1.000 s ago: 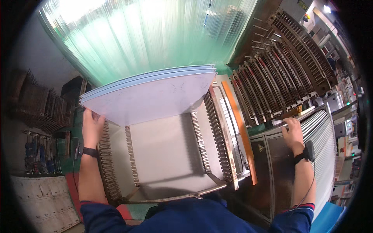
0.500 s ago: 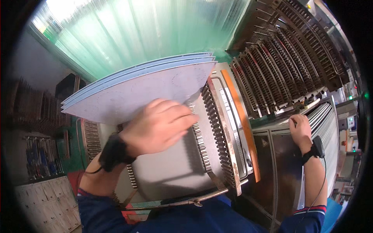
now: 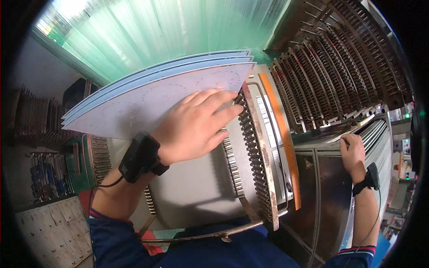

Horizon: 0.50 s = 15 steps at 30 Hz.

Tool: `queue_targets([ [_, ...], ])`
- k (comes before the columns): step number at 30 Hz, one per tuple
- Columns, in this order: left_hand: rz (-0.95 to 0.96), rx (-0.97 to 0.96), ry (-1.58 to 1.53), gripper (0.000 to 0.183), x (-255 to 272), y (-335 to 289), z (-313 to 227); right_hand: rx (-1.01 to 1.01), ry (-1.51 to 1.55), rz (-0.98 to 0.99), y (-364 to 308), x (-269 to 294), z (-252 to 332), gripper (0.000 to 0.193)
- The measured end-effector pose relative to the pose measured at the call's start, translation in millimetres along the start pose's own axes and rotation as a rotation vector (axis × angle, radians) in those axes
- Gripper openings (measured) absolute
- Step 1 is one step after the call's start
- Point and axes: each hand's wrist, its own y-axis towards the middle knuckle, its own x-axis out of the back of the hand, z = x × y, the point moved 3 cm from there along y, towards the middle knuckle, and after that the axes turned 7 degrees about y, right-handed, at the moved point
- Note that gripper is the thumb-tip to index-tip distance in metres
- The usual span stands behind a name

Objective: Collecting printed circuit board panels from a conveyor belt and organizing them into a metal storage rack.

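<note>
Several thin, pale blue-grey sheets point(image 3: 147, 100) stand on edge in a metal rack, their faces marked with faint rings. In front of them, my left hand point(image 3: 196, 125) is open, palm down with fingers apart. Its fingertips are at the upper end of a toothed rail point(image 3: 252, 143); whether they touch the front sheet I cannot tell. A second row of metal teeth point(image 3: 232, 165) runs beneath this hand. On the right, my right hand point(image 3: 353, 154) is closed over the top edge of a dark panel point(image 3: 330, 174), beside a stack of sheets.
Rusty toothed racks point(image 3: 330, 80) fill the upper right. An orange strip point(image 3: 281, 138) lies beside the rack. A metal bar point(image 3: 201, 236) crosses in front of my body. Translucent green sheeting point(image 3: 178, 33) hangs behind. Pale lockers point(image 3: 53, 228) are at the lower left.
My left hand has moved up and to the right, toward the rail's upper end, and its fingers have spread. My right hand stays on the panel edge.
</note>
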Motion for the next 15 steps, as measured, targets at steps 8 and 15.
queue_targets([
  [8,-0.039,0.070,-0.092,0.052,0,-5,9,-0.013,-0.006,-0.025,0,-4,-8,0.014],
  [15,-0.051,0.072,-0.127,0.054,-3,-7,12,0.040,0.000,-0.036,-1,-6,-6,0.011],
])
